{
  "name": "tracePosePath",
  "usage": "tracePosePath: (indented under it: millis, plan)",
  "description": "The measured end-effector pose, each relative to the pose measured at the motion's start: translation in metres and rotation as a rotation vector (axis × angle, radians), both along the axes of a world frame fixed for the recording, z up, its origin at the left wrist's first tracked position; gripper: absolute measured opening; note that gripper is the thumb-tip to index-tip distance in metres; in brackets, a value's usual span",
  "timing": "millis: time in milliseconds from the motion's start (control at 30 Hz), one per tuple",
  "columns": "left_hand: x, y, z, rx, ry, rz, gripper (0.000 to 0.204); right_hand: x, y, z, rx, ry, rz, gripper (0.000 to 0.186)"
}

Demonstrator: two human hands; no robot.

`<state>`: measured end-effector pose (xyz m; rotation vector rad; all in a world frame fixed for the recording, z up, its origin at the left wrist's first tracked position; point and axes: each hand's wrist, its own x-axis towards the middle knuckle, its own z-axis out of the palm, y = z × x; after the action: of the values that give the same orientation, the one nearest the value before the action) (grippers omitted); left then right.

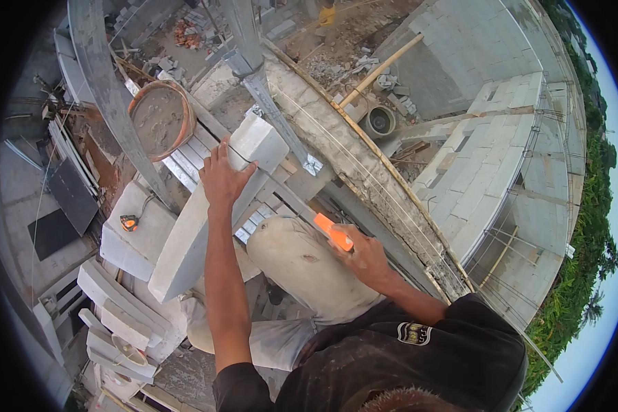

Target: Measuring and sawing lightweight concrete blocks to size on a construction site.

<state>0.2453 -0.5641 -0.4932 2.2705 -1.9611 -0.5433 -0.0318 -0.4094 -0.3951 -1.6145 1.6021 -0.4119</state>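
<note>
A pale concrete block (185, 248) lies diagonally at the centre, the blade of a handsaw (288, 196) across its upper part. My left hand (221, 175) grips the block's top, fingers slightly spread, thumb near the blade. My right hand (360, 257) holds the saw's orange handle (326, 226), above my bent knee (288, 264) in dusty light trousers. Just left of the block, an orange tape measure (130, 222) rests on another pale block (123, 250).
An orange-rimmed tub of grey mortar (159, 120) stands upper left. A metal post (281, 117) rises behind my block. A rough wall ledge (350, 158) with string and bamboo runs along the right. Cut blocks (113, 302) are stacked lower left. A person in yellow (327, 15) stands far below.
</note>
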Motion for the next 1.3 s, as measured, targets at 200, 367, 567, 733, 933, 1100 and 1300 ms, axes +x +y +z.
tracePosePath:
  millis: [200, 367, 567, 733, 933, 1100, 1300]
  plan:
    - [-0.003, 0.006, 0.002, -0.067, -0.042, -0.007, 0.095, 0.002, 0.010, 0.004, 0.022, -0.037, -0.046, 0.037]
    - [-0.001, 0.004, -0.001, -0.058, -0.005, 0.009, 0.095, -0.043, 0.075, -0.013, -0.124, -0.091, -0.045, 0.041]
    - [-0.010, 0.016, 0.003, -0.110, -0.017, -0.004, 0.100, -0.029, 0.070, -0.070, -0.059, 0.003, -0.031, 0.037]
    - [0.010, 0.017, 0.001, 0.054, -0.008, -0.111, 0.114, -0.041, 0.080, -0.050, -0.075, -0.023, -0.012, 0.035]
    - [0.032, 0.024, 0.009, 0.239, 0.016, -0.083, 0.123, -0.049, 0.084, -0.056, -0.073, -0.079, -0.019, 0.036]
    - [0.008, 0.036, 0.021, 0.185, -0.033, -0.016, 0.113, -0.055, 0.087, -0.056, -0.166, -0.116, -0.031, 0.033]
    - [-0.002, 0.051, 0.027, 0.096, -0.025, 0.019, 0.107, -0.052, 0.081, -0.055, -0.250, -0.101, -0.047, 0.032]
